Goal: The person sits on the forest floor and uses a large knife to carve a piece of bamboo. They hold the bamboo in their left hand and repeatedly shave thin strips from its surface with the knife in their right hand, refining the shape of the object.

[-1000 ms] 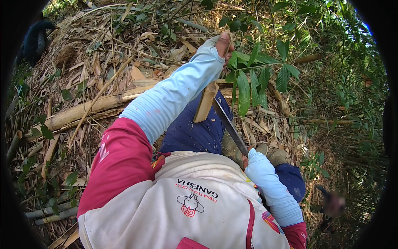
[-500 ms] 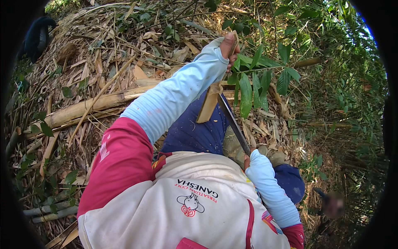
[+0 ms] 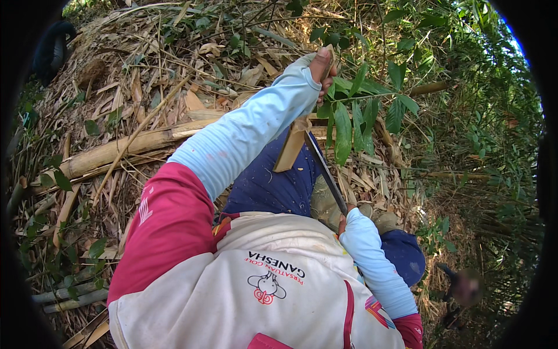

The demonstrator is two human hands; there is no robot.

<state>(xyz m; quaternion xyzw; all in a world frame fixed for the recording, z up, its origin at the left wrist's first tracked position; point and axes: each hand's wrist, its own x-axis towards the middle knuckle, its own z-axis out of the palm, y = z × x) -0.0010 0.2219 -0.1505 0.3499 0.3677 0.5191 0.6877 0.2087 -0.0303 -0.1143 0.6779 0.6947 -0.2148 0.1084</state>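
Stretched out in front of me, my left hand (image 3: 323, 71) is closed around the upper end of a split bamboo piece (image 3: 289, 152). The piece slants down past my sleeve, its lower part over my dark blue trouser leg. Close to my body, my right hand (image 3: 343, 223) grips a machete (image 3: 330, 178), its handle mostly hidden by fingers and sleeve. The long dark blade points up and away, its far end against or right beside the bamboo piece's edge; whether it cuts in, I cannot tell.
A thick dry bamboo pole (image 3: 122, 150) lies across the leaf litter on the left. Green leaves (image 3: 349, 125) hang just right of my left hand. Bamboo thicket (image 3: 494, 134) stands to the right, with another person (image 3: 465, 288) at lower right. A dark object (image 3: 52, 52) sits at upper left.
My right hand and the machete have shifted slightly to the left and toward me. My left hand and the bamboo piece have barely moved.
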